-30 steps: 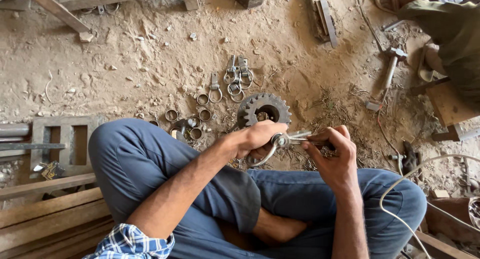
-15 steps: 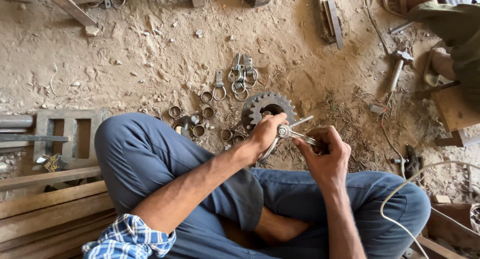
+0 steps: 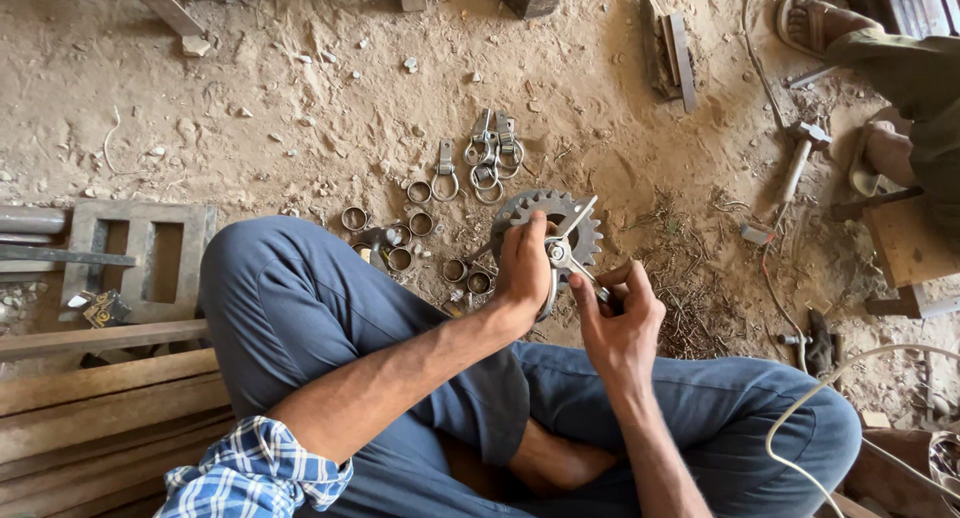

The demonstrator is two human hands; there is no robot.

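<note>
Both of my hands are on one small metal assembly held over the toothed gear (image 3: pixel 585 233) lying on the dirt in front of my crossed legs. I judge I am mid-way through joining the pieces: my left hand (image 3: pixel 525 268) curls over a ring clamp (image 3: pixel 553 253), fingers pressed together around it, thumb tucked under, while my right hand (image 3: pixel 620 318) pinches the thin metal strip (image 3: pixel 590 278) that runs out of the clamp, thumb and forefinger closed on its end. The next move, as I see it, calls for a steady grip from the left and a small, controlled turn or pull from the right, so the strip does not slip.

My left forearm reaches across my knee, wrist bent down; my right wrist is cocked upward, palm toward me. Loose rings (image 3: pixel 420 223) and finished clamps (image 3: pixel 485 158) lie just beyond the gear. A hammer (image 3: pixel 800 158) rests well apart, near another person's sandalled foot (image 3: pixel 815 23).
</note>
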